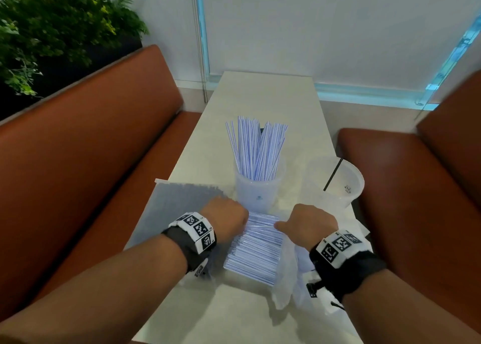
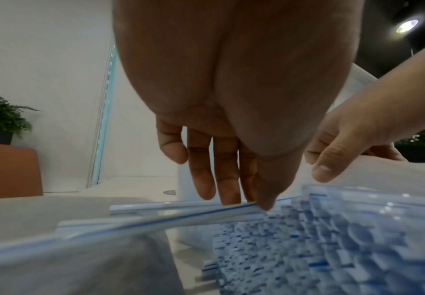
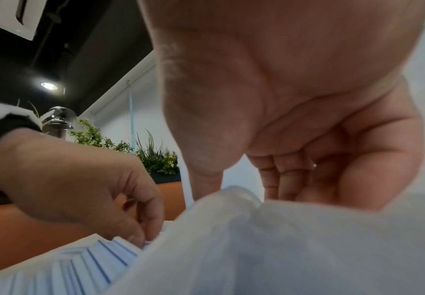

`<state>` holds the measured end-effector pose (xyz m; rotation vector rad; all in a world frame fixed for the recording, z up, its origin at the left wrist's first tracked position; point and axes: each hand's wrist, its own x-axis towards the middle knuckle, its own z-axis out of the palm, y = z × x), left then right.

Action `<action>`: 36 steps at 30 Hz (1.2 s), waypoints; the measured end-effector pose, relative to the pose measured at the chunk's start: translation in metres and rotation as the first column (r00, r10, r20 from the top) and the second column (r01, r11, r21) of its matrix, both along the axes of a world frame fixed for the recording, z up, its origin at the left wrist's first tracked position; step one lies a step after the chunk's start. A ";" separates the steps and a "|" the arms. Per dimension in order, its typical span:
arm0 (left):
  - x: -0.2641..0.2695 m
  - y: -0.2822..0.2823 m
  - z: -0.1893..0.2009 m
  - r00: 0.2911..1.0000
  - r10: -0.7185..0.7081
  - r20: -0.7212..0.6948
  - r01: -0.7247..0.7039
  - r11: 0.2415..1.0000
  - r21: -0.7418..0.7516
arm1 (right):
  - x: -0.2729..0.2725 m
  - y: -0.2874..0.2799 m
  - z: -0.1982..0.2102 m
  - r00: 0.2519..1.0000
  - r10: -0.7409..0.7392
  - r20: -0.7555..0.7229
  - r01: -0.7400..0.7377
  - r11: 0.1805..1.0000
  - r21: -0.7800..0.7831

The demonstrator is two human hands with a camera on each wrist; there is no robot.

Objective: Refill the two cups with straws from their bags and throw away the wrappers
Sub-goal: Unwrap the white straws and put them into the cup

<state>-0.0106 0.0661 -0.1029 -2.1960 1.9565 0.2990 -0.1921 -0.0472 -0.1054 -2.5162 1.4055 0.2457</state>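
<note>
A clear cup (image 1: 257,187) mid-table holds several white straws with blue stripes. To its right stands a second clear cup (image 1: 338,185) with one black straw (image 1: 333,172). In front of them lies an opened plastic bag (image 1: 285,270) with a stack of blue-striped straws (image 1: 255,250). My left hand (image 1: 231,220) is on the stack's far left end; its thumb and fingertips (image 2: 257,203) pinch straws there. My right hand (image 1: 302,224) is at the far right end. Its fingers (image 3: 289,177) curl over the bunched bag film (image 3: 236,193). A second bag, with dark straws (image 1: 182,205), lies to the left.
The narrow pale table (image 1: 265,96) runs away from me between two brown bench seats (image 1: 91,135), (image 1: 416,187). A planter of green foliage (image 1: 52,26) stands behind the left bench. A white wall and window frame close off the far end.
</note>
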 end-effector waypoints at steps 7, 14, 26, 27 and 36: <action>-0.003 -0.002 -0.007 0.989 -0.148 0.005 0.148 0.980 -0.131 | 0.001 0.003 0.007 0.998 -0.028 0.049 0.026 0.999 0.023; -0.026 -0.020 -0.024 0.936 -0.151 -0.317 0.132 0.988 -0.079 | 0.004 0.000 0.004 0.997 -0.032 0.068 0.031 0.999 0.019; -0.038 -0.033 -0.028 0.966 -0.144 -0.216 0.154 0.988 0.032 | 0.005 -0.002 -0.001 0.997 -0.013 0.073 0.010 0.999 0.036; -0.038 -0.034 -0.027 0.972 -0.148 -0.183 0.156 0.987 0.027 | 0.004 -0.002 0.000 0.997 -0.016 0.075 0.013 0.999 0.032; -0.013 -0.019 0.000 0.976 -0.164 0.145 0.173 0.983 -0.054 | 0.003 -0.001 0.002 0.981 -0.043 0.190 0.037 0.999 0.034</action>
